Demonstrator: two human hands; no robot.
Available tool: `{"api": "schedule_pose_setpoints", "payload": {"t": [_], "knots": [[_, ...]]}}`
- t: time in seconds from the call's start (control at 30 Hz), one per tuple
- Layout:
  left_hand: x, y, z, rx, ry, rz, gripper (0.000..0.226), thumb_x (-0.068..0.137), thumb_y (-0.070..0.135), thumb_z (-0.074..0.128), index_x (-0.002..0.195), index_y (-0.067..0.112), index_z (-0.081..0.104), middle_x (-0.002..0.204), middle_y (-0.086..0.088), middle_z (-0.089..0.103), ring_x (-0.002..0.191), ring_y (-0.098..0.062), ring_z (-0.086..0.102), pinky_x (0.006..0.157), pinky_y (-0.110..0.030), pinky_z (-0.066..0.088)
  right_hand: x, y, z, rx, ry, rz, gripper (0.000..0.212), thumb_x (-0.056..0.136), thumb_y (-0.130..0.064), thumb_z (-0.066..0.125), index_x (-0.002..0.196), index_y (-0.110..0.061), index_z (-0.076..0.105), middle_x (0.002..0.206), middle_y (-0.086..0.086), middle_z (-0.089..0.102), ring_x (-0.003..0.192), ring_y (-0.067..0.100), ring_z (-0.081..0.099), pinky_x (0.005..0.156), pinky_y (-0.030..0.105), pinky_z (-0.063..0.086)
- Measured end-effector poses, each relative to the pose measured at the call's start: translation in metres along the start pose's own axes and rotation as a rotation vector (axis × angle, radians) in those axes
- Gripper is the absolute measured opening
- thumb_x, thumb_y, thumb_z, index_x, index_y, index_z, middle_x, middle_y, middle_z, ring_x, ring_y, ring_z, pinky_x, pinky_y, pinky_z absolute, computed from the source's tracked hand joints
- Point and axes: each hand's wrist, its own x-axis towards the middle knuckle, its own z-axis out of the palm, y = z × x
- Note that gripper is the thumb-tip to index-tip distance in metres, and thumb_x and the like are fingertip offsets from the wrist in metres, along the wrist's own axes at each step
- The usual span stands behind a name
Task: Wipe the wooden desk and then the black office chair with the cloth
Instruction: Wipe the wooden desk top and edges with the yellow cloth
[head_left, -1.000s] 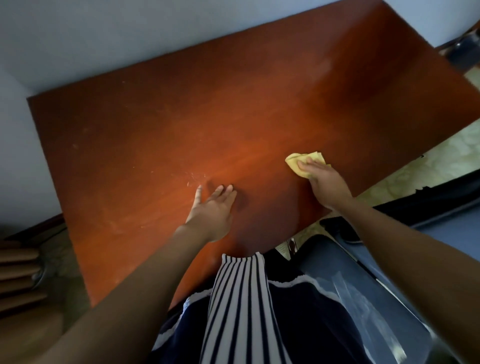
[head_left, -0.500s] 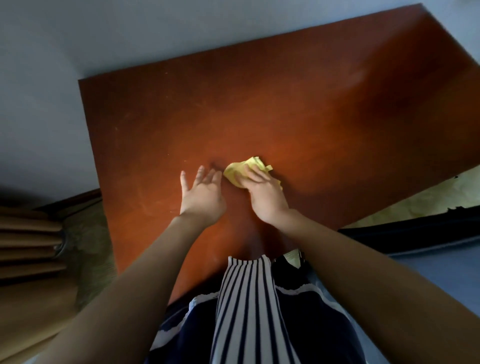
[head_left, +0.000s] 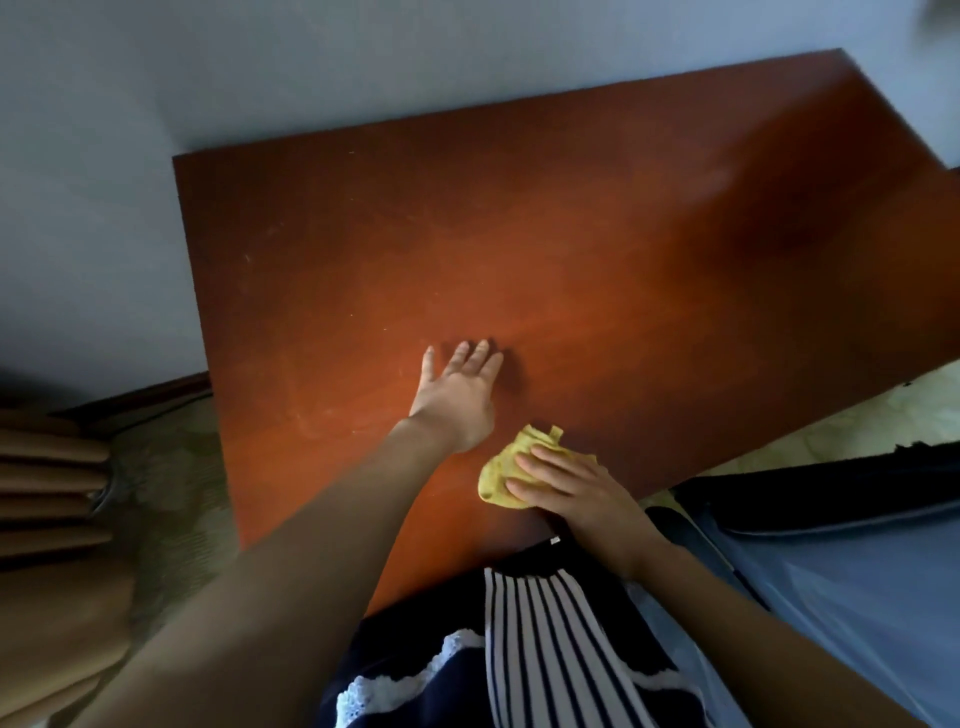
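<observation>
Our right hand (head_left: 569, 491) presses flat on the yellow cloth (head_left: 497, 477) under its fingers. Our left hand (head_left: 457, 397) lies flat on the worktop (head_left: 571, 260) just beside, holding nothing.

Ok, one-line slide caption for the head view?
Right hand presses the yellow cloth near the front edge of the wooden desk; left hand rests flat alongside.

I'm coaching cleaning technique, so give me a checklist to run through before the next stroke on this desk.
1. Right hand presses yellow cloth onto wooden desk: ok.
2. Left hand flat on desk, apart from cloth: ok.
3. Cloth spread flat: not ok, it is bunched.
4. Pale smears left of left hand wiped: not ok.
5. Far corners already wiped: cannot tell.
</observation>
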Motion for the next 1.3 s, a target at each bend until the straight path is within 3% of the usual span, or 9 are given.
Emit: {"api": "schedule_pose_setpoints", "payload": {"t": [0.13,0.23,0.3,0.5,0.7,0.9,1.0,1.17,1.3], "knots": [[0.011,0.004,-0.002,-0.061,0.078,-0.036,0.056,0.097,0.019,0.035,0.150,0.016,0.017,0.157,-0.003,0.018,0.145,-0.020,0.009,0.113,-0.052,-0.010,-0.011,0.053,-0.014,0.020,-0.056,-0.012,0.063,0.084,-0.006,0.052,0.139,-0.034,0.043,0.151,-0.008,0.031,0.141,0.018,0.018,0.101,0.046,0.036],[0.024,0.002,-0.013,-0.077,0.190,-0.092,0.046,0.095,0.018,0.035,0.141,0.019,0.038,0.134,-0.005,0.052,0.129,-0.021,0.041,0.114,-0.050,-0.008,0.001,0.096,-0.035,0.009,0.006,-0.072,0.066,0.078,0.008,0.056,0.134,-0.027,0.052,0.145,-0.004,0.042,0.137,0.023,0.030,0.095,0.049,0.044],[0.034,0.003,-0.022,-0.088,0.232,-0.148,0.041,0.095,0.017,0.034,0.134,0.022,0.046,0.124,-0.003,0.060,0.119,-0.021,0.051,0.115,-0.047,-0.003,0.019,0.129,-0.049,0.030,-0.007,-0.086,0.078,0.071,0.023,0.056,0.132,-0.026,0.054,0.144,-0.007,0.040,0.137,0.021,0.030,0.097,0.051,0.044],[0.047,0.016,-0.021,-0.134,0.336,-0.359,0.044,0.095,0.020,0.036,0.138,0.022,0.042,0.143,0.002,0.044,0.134,-0.018,0.034,0.116,-0.042,0.003,0.102,0.207,-0.089,-0.001,-0.040,-0.239,0.063,0.081,0.016,0.056,0.130,-0.025,0.057,0.142,-0.003,0.047,0.137,0.017,0.032,0.102,0.049,0.042],[0.043,0.037,-0.004,-0.156,0.261,-0.558,0.054,0.096,0.023,0.036,0.148,0.020,0.024,0.158,0.002,0.017,0.145,-0.014,0.011,0.115,-0.042,-0.004,0.209,0.227,-0.106,0.046,-0.032,-0.269,0.054,0.090,0.011,0.048,0.134,-0.020,0.053,0.144,0.003,0.045,0.139,0.020,0.032,0.110,0.048,0.033],[0.045,0.044,-0.002,-0.299,0.176,-0.600,0.070,0.090,0.014,0.040,0.151,0.019,0.006,0.160,0.002,0.004,0.146,-0.013,-0.001,0.115,-0.042,-0.008,0.298,0.191,-0.104,0.077,0.095,0.013,0.059,0.092,0.010,0.038,0.141,-0.023,0.043,0.153,0.003,0.031,0.144,0.021,0.019,0.116,0.042,0.022],[0.043,0.040,-0.004,-0.371,0.160,-0.618,0.075,0.087,0.012,0.041,0.151,0.017,0.003,0.159,-0.001,0.011,0.146,-0.011,0.003,0.115,-0.041,-0.008,0.307,0.154,-0.092,0.122,0.162,0.195,0.061,0.092,0.008,0.034,0.143,-0.024,0.040,0.155,0.004,0.027,0.145,0.023,0.015,0.116,0.041,0.019],[0.045,0.027,-0.017,-0.355,0.265,-0.649,0.057,0.088,0.017,0.042,0.143,0.016,0.025,0.126,-0.009,0.060,0.121,-0.023,0.051,0.115,-0.031,-0.002,0.264,0.135,-0.075,0.047,0.083,-0.117,0.063,0.091,0.008,0.036,0.144,-0.027,0.038,0.155,0.001,0.027,0.145,0.021,0.015,0.115,0.042,0.021],[0.051,0.014,-0.029,-0.277,0.418,-0.642,0.038,0.092,0.014,0.037,0.128,0.018,0.049,0.104,-0.005,0.070,0.102,-0.025,0.062,0.108,-0.030,0.024,0.219,0.146,-0.069,0.056,0.049,-0.340,0.060,0.087,0.009,0.043,0.137,-0.024,0.049,0.149,0.001,0.038,0.142,0.023,0.025,0.110,0.044,0.026]]}}
